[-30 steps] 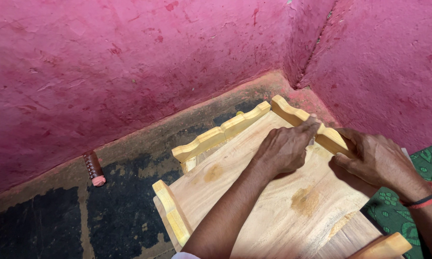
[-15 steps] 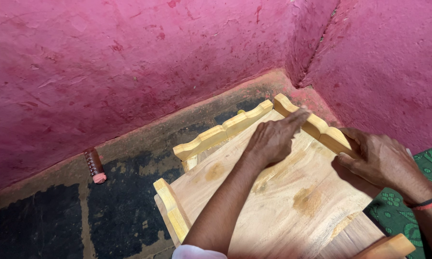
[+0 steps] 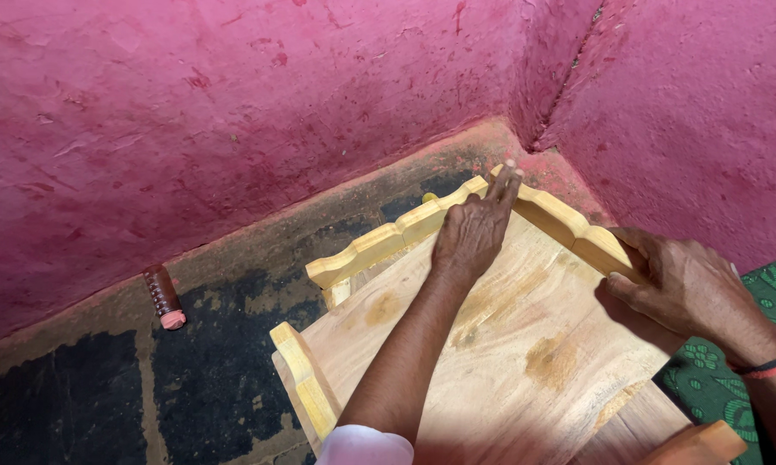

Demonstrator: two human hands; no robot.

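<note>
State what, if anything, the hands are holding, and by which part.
The right hand grips the wooden tray's scalloped rim; the left hand only rests flat near the corner.

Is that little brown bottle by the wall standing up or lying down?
Lying down. The brown bottle rests on its side on the dark floor against the pink wall, pinkish cap end pointing toward the camera.

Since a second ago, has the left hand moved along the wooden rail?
Yes. The left hand has slid along the scalloped rail toward the wall corner, away from the right hand.

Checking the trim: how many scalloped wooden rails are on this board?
3: far rail under the left hand, right rail gripped by the right hand, near-left rail. Others may be hidden.
</note>
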